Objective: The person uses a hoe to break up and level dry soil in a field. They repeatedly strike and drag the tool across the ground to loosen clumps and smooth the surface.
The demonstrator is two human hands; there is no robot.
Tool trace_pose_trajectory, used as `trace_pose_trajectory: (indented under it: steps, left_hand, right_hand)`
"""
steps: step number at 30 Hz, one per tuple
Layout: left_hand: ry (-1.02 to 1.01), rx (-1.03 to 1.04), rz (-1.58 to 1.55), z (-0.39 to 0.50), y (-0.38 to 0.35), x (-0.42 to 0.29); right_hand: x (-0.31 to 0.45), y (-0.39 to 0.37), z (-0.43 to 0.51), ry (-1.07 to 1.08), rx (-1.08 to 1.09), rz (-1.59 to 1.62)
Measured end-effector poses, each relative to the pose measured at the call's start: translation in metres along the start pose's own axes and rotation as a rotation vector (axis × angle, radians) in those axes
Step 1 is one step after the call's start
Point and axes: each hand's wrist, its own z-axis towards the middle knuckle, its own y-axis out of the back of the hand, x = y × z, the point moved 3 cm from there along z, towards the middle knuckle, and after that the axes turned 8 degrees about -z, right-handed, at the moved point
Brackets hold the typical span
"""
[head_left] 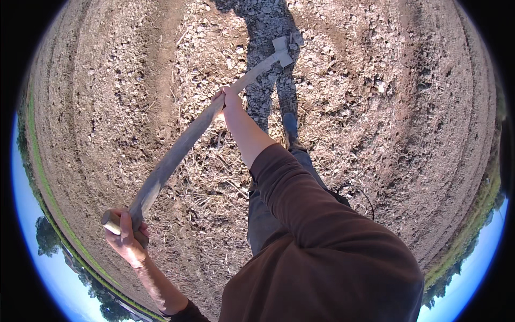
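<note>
A long wooden handle (pixel 175 159) runs diagonally up to the right across the view, with a short crosspiece (pixel 114 222) at its near end. My left hand (pixel 126 237) is closed around that crosspiece, at lower left. Farther up, my right hand (pixel 225 98) grips the shaft near its middle. At the far end is a pale, broad tool head (pixel 283 52), perhaps a spade or fork blade; its exact kind I cannot tell. It lies over stony soil within my shadow, and whether it touches the ground is unclear.
Dry, stony soil (pixel 354 133) with straw bits and shallow furrows surrounds me. One boot (pixel 290 124) shows below my dark trousers. A thin dark curved cord or wire (pixel 364 195) is beside my leg. Grass strips and trees (pixel 47 236) edge the field.
</note>
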Motion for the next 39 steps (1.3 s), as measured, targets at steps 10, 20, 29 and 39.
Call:
trace_pose_trajectory:
  steps: [10,20,29,39]
  left_hand:
    - [-0.136,0.229,0.083,0.057,-0.051,-0.085]
    - [-0.189,0.310,0.066,0.040,-0.056,-0.067]
    - [-0.205,0.285,0.168,0.035,0.006,-0.139]
    - [-0.080,0.469,0.132,-0.007,-0.107,-0.051]
  right_hand:
    - [0.052,-0.030,-0.048,-0.072,-0.295,0.149]
    - [0.085,0.036,-0.061,0.042,-0.293,0.202]
    - [0.018,-0.052,-0.153,-0.259,-0.204,0.131]
    - [0.117,0.120,-0.080,0.039,-0.243,0.183]
